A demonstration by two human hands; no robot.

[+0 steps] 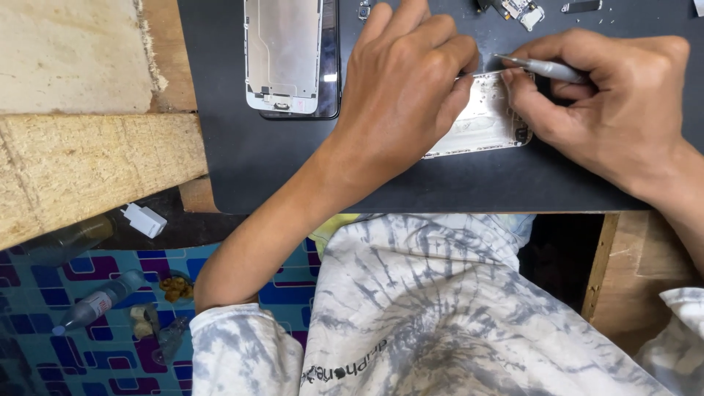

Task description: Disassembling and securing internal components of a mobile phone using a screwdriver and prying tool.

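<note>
My left hand [400, 84] rests on the open silver phone housing [484, 121] and pins its left part to the dark work mat [293, 169]; its fingers hide that part of the housing. My right hand [609, 99] grips a slim grey metal tool [546, 68], whose tip touches the housing's upper edge between my two hands. A detached phone screen [286, 55], back side up, lies on the mat to the left of my left hand.
Small loose phone parts [522, 10] lie at the mat's far edge. Rough wooden boards [88, 161] form the bench at left. Below on the patterned floor are a white charger plug [144, 220], a small bottle [99, 301] and scraps.
</note>
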